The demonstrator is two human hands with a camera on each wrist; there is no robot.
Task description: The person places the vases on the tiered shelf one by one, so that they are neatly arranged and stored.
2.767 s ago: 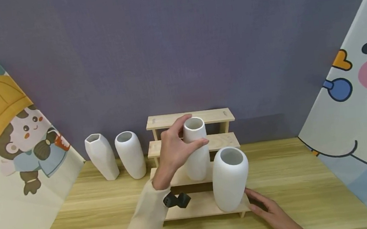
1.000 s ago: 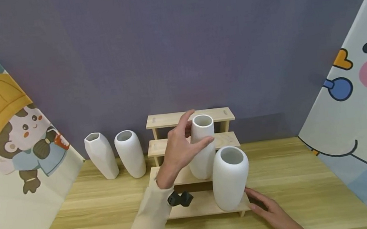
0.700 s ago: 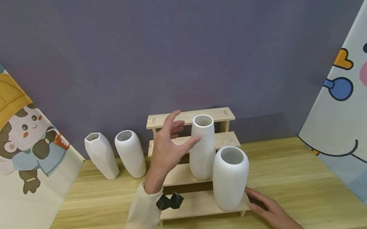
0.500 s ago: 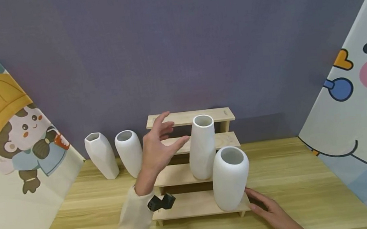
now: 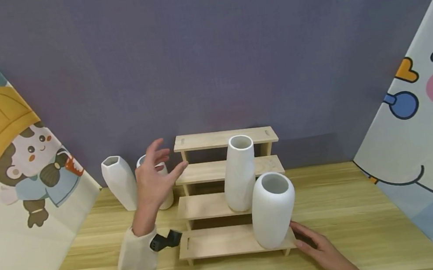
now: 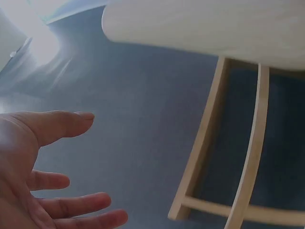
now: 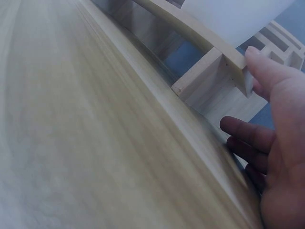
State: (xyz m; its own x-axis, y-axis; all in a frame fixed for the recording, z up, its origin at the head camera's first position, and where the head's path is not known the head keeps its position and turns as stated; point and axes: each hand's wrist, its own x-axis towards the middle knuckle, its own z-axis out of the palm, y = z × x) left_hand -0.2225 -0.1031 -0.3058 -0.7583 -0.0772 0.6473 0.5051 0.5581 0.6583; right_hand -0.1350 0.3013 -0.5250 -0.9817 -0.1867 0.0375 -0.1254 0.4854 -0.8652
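My left hand [image 5: 152, 181] is in the air left of the four-step wooden stand [image 5: 216, 243], fingers spread and nothing between them. In the head view it partly covers a rounded white vase [image 5: 167, 199] standing on the table. A tall, narrow white vase [image 5: 240, 174] stands upright on the stand's second step from the front. In front of it, a wider white vase [image 5: 273, 217] sits at the right of the lowest step. Beside that step's right end is my right hand [image 5: 320, 247], its thumb [image 7: 262, 64] touching the wood in the right wrist view.
A faceted white vase [image 5: 120, 184] stands at the far left, beside the rounded one. The wood-grain table [image 5: 347, 209] runs back to a grey-blue wall [image 5: 217, 64]. Cartoon-printed panels [image 5: 411, 141] close in both sides.
My left hand shifted the tall vase slightly right along its step, let go of it, and moved away left. The right hand has stayed at the stand's right end.
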